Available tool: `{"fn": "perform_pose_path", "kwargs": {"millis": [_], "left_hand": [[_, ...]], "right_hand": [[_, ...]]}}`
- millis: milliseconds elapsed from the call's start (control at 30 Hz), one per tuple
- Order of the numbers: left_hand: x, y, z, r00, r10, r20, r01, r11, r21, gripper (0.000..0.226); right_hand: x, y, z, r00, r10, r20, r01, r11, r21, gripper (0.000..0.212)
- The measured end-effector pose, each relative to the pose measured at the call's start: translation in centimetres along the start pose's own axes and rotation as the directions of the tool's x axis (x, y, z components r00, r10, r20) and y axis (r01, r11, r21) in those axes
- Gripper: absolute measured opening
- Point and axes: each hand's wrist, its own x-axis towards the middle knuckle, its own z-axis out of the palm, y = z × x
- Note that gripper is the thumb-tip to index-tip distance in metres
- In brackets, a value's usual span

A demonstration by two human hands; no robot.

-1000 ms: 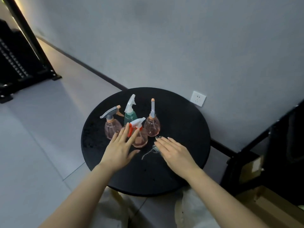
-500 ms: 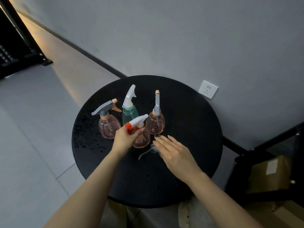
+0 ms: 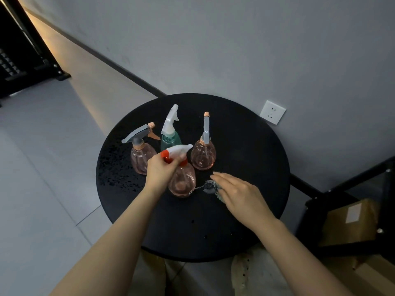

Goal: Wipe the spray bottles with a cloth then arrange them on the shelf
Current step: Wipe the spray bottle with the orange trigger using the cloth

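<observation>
Head view: round black table [image 3: 245, 146] against a grey wall, four spray bottles clustered on its left-centre part. Left hand [image 3: 159, 170] grips the neck and trigger head of the nearest pink bottle with the red-and-white sprayer [image 3: 181, 180], fingers curled round it; whether the bottle base rests on the table can't be told. Right hand [image 3: 237, 194] just right of that bottle, apart from it, fingers straight and relaxed, palm down on a small grey cloth [image 3: 210, 186] lying on the table; cloth pokes out from under the fingertips toward the held bottle. Behind the held bottle: green bottle with white sprayer [image 3: 170, 140], upright. Left of it a pink bottle with grey sprayer [image 3: 141, 157], partly hidden by the left hand. Right of the green one a second pink bottle with a grey sprayer [image 3: 203, 155], upright, just beyond the right fingertips, not touching. Wall socket [image 3: 272, 112] on the wall beyond the table's far right edge. Dark shelf frame [image 3: 333, 189] right of the table, cardboard box [image 3: 350, 223] inside it.
</observation>
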Motion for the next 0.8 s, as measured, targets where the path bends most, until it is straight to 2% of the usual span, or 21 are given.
{"fn": "perform_pose_path", "kwargs": {"millis": [100, 233, 300, 400, 567, 633, 700, 800], "left_hand": [[0.0, 0.7, -0.3, 1.0, -0.024, 0.004, 0.024, 0.999, -0.023, 0.014], [-0.6, 2.1, -0.8, 1.0, -0.032, 0.001, 0.032, 0.996, -0.081, 0.025], [-1.0, 2.9, -1.0, 0.999, -0.048, 0.012, 0.05, 0.991, -0.123, 0.029], [-1.8, 3.8, -1.0, 0.993, -0.109, 0.037, 0.114, 0.972, -0.205, 0.02], [-3.2, 3.9, -0.9, 0.971, -0.219, 0.1, 0.238, 0.935, -0.262, 0.016], [-3.4, 3.8, -0.8, 0.963, -0.241, 0.122, 0.266, 0.924, -0.273, 0.012], [-3.4, 3.6, -0.6, 0.961, -0.241, 0.139, 0.272, 0.915, -0.299, 0.015], [-2.9, 3.5, -0.8, 0.952, -0.26, 0.162, 0.3, 0.898, -0.321, 0.016]], "right_hand": [[0.1, -0.1, -1.3, 0.99, 0.111, 0.085, -0.117, 0.991, 0.071, 0.041], [0.3, -0.3, -2.9, 0.966, 0.219, 0.134, -0.242, 0.952, 0.188, 0.038], [0.9, -0.7, -3.5, 0.961, 0.251, 0.112, -0.272, 0.927, 0.257, 0.037], [2.0, -1.4, -4.3, 0.956, 0.289, 0.045, -0.287, 0.901, 0.326, 0.035], [3.1, -2.8, -4.5, 0.949, 0.305, -0.08, -0.241, 0.866, 0.438, 0.034], [3.0, -3.0, -3.9, 0.965, 0.263, -0.02, -0.217, 0.836, 0.504, 0.034], [2.6, -2.8, -3.3, 0.978, 0.173, 0.117, -0.208, 0.802, 0.559, 0.036], [2.1, -2.2, -2.4, 0.96, 0.041, 0.277, -0.212, 0.752, 0.624, 0.039]]}}
